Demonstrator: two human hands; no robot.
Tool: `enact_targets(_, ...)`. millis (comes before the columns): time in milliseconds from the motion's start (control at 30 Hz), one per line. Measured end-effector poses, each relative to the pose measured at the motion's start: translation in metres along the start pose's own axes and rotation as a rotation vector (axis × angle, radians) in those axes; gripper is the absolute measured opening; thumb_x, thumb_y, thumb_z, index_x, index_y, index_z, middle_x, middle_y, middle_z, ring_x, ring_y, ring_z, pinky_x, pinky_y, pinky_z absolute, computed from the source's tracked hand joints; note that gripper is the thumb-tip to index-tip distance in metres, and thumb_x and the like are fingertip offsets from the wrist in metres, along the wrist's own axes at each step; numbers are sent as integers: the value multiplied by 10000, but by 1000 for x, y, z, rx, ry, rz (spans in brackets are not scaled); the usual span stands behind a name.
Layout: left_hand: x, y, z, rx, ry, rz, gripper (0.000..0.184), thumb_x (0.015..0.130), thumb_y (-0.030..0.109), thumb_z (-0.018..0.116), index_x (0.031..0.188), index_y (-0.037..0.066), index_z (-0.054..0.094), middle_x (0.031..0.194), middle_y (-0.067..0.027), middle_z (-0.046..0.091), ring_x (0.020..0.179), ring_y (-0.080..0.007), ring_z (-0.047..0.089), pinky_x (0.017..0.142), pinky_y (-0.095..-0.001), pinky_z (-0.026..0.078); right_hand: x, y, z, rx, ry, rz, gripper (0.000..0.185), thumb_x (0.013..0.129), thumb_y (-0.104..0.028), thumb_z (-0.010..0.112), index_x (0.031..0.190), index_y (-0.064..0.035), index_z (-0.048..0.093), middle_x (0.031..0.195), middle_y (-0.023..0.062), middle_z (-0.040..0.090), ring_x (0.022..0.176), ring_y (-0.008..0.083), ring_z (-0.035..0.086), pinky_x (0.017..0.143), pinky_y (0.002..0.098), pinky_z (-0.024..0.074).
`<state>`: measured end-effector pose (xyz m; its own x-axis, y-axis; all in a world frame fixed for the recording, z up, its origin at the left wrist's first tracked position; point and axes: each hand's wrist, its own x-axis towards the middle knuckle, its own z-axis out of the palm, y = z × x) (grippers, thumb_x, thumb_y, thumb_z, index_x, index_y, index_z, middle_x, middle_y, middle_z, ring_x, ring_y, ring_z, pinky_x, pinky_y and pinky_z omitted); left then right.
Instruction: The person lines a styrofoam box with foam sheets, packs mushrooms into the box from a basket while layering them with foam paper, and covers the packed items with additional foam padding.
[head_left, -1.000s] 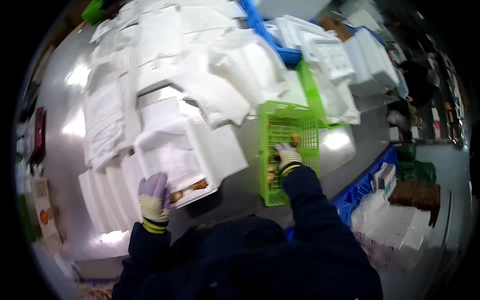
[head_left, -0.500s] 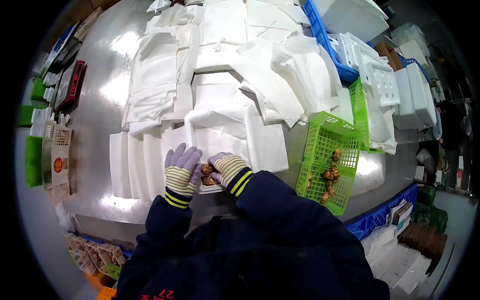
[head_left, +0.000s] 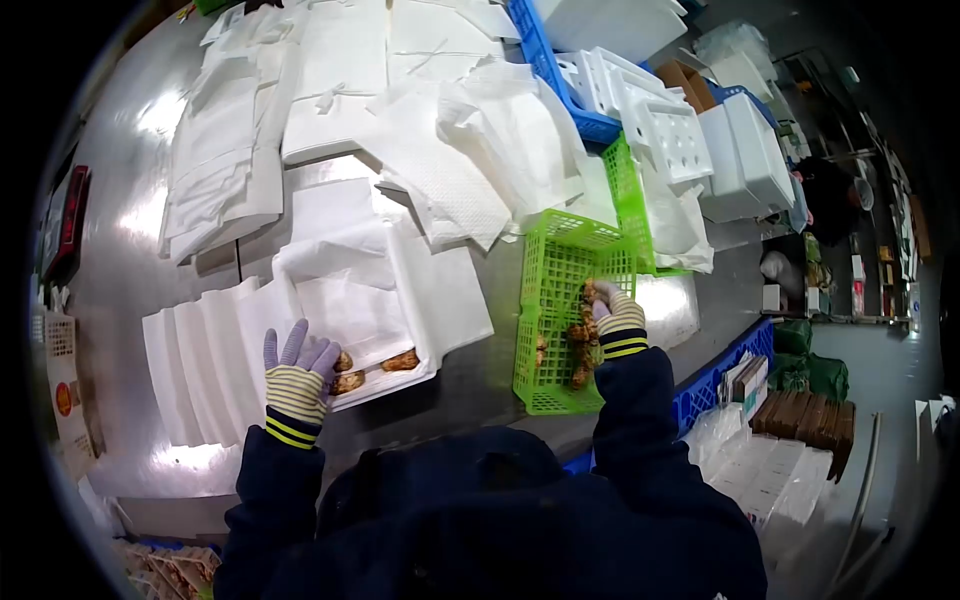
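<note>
A white foam box (head_left: 411, 312) lined with white paper lies on the metal table, with several brown knobbly pieces (head_left: 400, 361) along its near edge. At the box's near left corner is my gloved left hand (head_left: 298, 372), its fingers spread beside the pieces. My gloved right hand (head_left: 617, 310) reaches into the green basket (head_left: 530, 305) at its right side. Its fingers are curled around the upper end of a row of brown pieces (head_left: 580, 350); what lies between the fingertips is partly hidden.
Folded white sheets (head_left: 205, 365) lie left of the box, and more white paper (head_left: 340, 70) covers the table beyond. A blue crate (head_left: 590, 122), foam trays (head_left: 670, 135) and a second green basket (head_left: 625, 190) stand at the back right.
My right hand has moved from the foam box to the green basket. My left hand remains by the box with its fingers more spread. The camera view has shifted.
</note>
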<state>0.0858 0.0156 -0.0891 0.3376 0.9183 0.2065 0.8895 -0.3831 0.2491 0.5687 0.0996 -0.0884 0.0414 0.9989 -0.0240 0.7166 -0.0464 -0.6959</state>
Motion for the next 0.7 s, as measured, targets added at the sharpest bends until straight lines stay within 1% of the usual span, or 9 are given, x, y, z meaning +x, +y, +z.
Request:
enact_targets(67, -3, -2, 9, -14, 30, -3, 382, 672, 80, 636, 1042, 153, 576, 1034, -44, 627, 1219, -332, 467, 1070, -589, 182, -11, 27, 2, -307, -265, 272, 376, 864, -57, 519, 1240, -51, 517, 1133, 178, 610, 1011, 246, 602, 894, 348, 465)
enact_targets(133, -6, -3, 10, 6, 0, -12, 366, 685, 86, 632, 1040, 154, 576, 1045, -43, 623, 1220, -329, 465, 1069, -586, 182, -20, 64, 42, -498, -552, 469, 480, 850, -196, 594, 1296, -66, 472, 1239, 181, 556, 1092, 290, 567, 955, 377, 434)
enact_targets(200, -5, -1, 7, 25, -28, -31, 349, 699, 92, 629, 1038, 155, 576, 1056, -41, 619, 1220, -326, 462, 1068, -583, 183, -20, -23, 44, -539, -618, 520, 613, 811, -319, 651, 1337, -92, 432, 1289, 186, 515, 1159, 320, 520, 986, 392, 414)
enact_targets(267, 0, 2, 1, 30, -74, -45, 317, 721, 107, 623, 1031, 155, 576, 1091, -39, 606, 1221, -320, 456, 1061, -580, 185, -28, -8, 69, -514, -557, 434, 645, 807, -349, 670, 1355, -123, 415, 1283, 186, 520, 1171, 326, 509, 974, 416, 421)
enact_targets(367, 1, 0, -5, -37, -2, -51, 351, 746, 91, 616, 1090, 144, 575, 1115, -64, 594, 1198, -326, 465, 1035, -551, 255, -21, -21, 56, -414, -569, 615, 612, 785, -281, 702, 1319, -115, 452, 1159, 185, 602, 1047, 334, 581, 894, 427, 464)
enact_targets(467, -1, -3, -21, -131, 103, -83, 360, 781, 74, 596, 1140, 75, 563, 1110, -109, 593, 1114, -347, 512, 986, -499, 343, -43, 11, 33, -59, -319, 440, 617, 782, -122, 680, 1342, -74, 426, 1000, 158, 638, 820, 201, 624, 732, 319, 506)
enact_targets(533, 8, 4, -41, -291, 169, -124, 341, 795, 72, 586, 1134, 52, 555, 1086, -127, 595, 1052, -354, 532, 937, -483, 384, -39, -32, 19, 385, -234, 435, 617, 778, -63, 665, 1341, -28, 415, 945, 114, 630, 766, 120, 598, 668, 247, 496)
enact_targets(600, 6, 8, -34, -243, 358, -116, 278, 805, 89, 588, 1079, 41, 575, 1000, -160, 598, 972, -377, 553, 862, -462, 432, -28, -71, 26, 727, -327, 294, 646, 773, -32, 660, 1353, -4, 375, 964, 88, 608, 760, 115, 593, 644, 240, 505)
enact_targets(700, 10, 15, -28, -329, 279, -163, 280, 801, 117, 612, 1067, 36, 580, 982, -160, 608, 907, -364, 572, 794, -447, 458, -22, -148, 70, 671, -483, 40, 525, 747, -81, 707, 1207, 0, 466, 977, 79, 582, 824, 146, 598, 719, 276, 507)
